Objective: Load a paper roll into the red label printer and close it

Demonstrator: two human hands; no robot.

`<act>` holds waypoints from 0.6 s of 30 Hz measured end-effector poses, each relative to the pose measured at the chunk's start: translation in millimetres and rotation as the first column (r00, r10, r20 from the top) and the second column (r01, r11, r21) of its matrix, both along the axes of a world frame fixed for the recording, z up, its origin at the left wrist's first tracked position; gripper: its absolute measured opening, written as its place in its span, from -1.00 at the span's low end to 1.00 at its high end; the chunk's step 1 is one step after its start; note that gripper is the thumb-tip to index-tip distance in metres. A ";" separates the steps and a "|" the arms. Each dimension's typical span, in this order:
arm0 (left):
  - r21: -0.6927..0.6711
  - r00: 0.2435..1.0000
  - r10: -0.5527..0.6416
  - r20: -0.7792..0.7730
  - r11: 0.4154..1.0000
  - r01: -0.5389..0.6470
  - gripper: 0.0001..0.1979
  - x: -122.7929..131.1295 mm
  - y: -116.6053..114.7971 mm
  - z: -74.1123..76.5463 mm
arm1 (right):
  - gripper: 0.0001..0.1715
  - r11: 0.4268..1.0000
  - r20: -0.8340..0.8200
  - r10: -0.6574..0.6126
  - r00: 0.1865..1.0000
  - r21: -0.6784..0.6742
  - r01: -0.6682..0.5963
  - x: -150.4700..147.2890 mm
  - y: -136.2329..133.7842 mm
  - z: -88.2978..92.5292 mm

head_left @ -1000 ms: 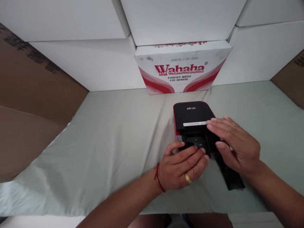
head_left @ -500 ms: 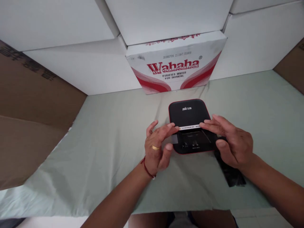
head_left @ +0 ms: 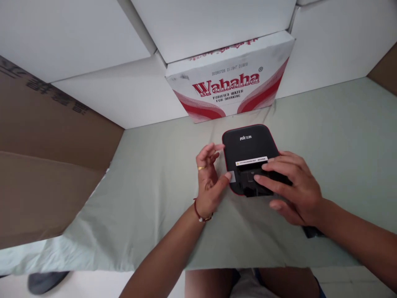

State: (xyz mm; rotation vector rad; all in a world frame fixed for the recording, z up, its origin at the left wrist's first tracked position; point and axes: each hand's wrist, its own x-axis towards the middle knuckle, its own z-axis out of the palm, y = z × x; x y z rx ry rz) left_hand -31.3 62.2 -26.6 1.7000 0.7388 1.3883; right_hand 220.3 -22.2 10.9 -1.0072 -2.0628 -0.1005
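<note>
A flat black device (head_left: 248, 145) with rounded corners, a red rim and a white FEIE logo lies on the cloth. Across its middle runs a narrow white warning label (head_left: 252, 161). Over its lower half sits a dark glossy piece (head_left: 257, 189), partly hidden by fingers; its lower edge reaches the device's rim. My left hand (head_left: 211, 174) is open at the left side, thumb on a small grey patch (head_left: 233, 176), one fingertip at the rim, other fingers bent. My right hand (head_left: 294, 186) is open, with stretched fingertips on the glossy piece and near the label.
Behind the device stands a white and red Wahaha water carton (head_left: 229, 82), against stacked white boxes (head_left: 114, 95). A brown cardboard box (head_left: 56, 157) is at the left. Pale green cloth (head_left: 161, 174) covers the table. A black glossy strip (head_left: 312, 232) lies partly under my right wrist.
My left hand has turned and moved off the label, its thumb now on the grey patch. My right fingers have shifted down onto the glossy piece, which now sits lower and tilted.
</note>
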 end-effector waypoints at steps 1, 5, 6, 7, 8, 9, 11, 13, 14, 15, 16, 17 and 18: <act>-0.063 1.000 -0.020 -0.015 0.998 0.019 -0.12 -1.0 4.1 -3.1 | -0.49 0.999 -0.008 -0.012 1.000 0.031 0.012 -0.4 -2.1 -0.7; -0.259 0.978 -0.209 -0.015 0.945 0.198 0.11 -1.2 15.3 -9.9 | -0.53 0.996 -0.037 -0.056 0.998 0.069 0.058 -0.3 -6.4 2.4; -0.284 0.970 -0.244 0.006 0.930 0.235 0.13 -0.1 15.6 -10.3 | -0.55 0.996 -0.035 -0.053 0.998 0.063 0.056 -0.2 -6.4 3.5; -0.302 0.962 -0.272 0.024 0.915 0.266 0.14 1.1 15.0 -10.5 | -0.56 0.997 -0.024 -0.046 0.999 0.056 0.047 -0.2 -6.2 4.1; -0.318 0.955 -0.293 0.038 0.903 0.290 0.15 2.2 13.9 -10.7 | -0.58 0.998 -0.013 -0.040 0.999 0.053 0.040 -0.5 -5.9 4.1; -0.330 0.951 -0.306 0.050 0.894 0.305 0.17 3.1 12.5 -11.3 | -0.59 0.998 -0.004 -0.036 0.999 0.054 0.036 -1.0 -5.5 3.6; -0.338 0.947 -0.314 0.064 0.886 0.316 0.21 3.7 10.4 -14.0 | -0.62 0.997 0.004 -0.028 1.000 0.072 0.028 -2.4 -5.0 2.0; -0.326 0.947 -0.314 0.071 0.890 0.320 0.21 3.2 10.4 -18.6 | -0.64 0.994 0.001 -0.038 0.999 0.098 0.037 -3.9 -4.7 2.9; -0.312 0.946 -0.316 0.073 0.894 0.322 0.19 2.8 11.1 -21.3 | -0.64 0.993 0.001 -0.035 0.999 0.109 0.035 -4.2 -4.3 5.8; -0.297 0.944 -0.321 0.072 0.897 0.327 0.17 2.6 12.0 -23.9 | -0.66 0.994 0.006 -0.019 1.000 0.104 0.018 -4.3 -3.5 10.8; -0.281 0.942 -0.327 0.071 0.900 0.334 0.13 2.6 12.9 -26.2 | -0.69 0.997 0.004 0.006 1.000 0.079 -0.006 -4.2 -1.8 18.2; -0.267 0.941 -0.332 0.070 0.903 0.338 0.10 2.8 13.6 -28.2 | -0.72 0.999 -0.007 0.031 0.999 0.027 -0.031 -4.0 1.1 27.5; -0.255 0.940 -0.334 0.068 0.905 0.340 0.09 3.3 14.1 -29.7 | -0.75 0.998 -0.029 0.041 0.999 -0.049 -0.042 -3.9 5.4 38.1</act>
